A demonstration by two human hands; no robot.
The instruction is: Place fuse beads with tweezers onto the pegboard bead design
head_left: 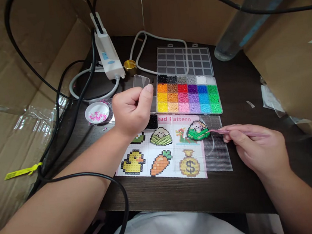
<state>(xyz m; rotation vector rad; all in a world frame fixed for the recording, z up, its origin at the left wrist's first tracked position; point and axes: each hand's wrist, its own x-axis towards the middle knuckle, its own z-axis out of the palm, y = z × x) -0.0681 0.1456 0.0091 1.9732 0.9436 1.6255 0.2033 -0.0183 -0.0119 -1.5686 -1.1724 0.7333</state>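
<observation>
Cardboard walls close in around a dark wooden surface, where an open bead box sits beyond a printed pattern sheet. Overlapping the sheet's right edge, as seen from above, is a small bead picture, green with a black outline; at its right lies a grey mesh mat.

From the grip of the right hand, the bead picture lies directly to the left and near, and this hand is closer to it than the left hand. Pink tweezers bridge the gap: their long axis runs nearly sideways, tips pointing left and meeting the picture's right side. Whether the tips pinch it or only touch it, I cannot tell. Its own long axis runs roughly left to right, green base toward the person, pale figure on the far side.

The right grip is closed around the tweezers, thumb pressed against the fingers. The left grip is a curled fist, with clear plastic showing just behind it and black beads just below; whether it holds anything is hidden.
</observation>
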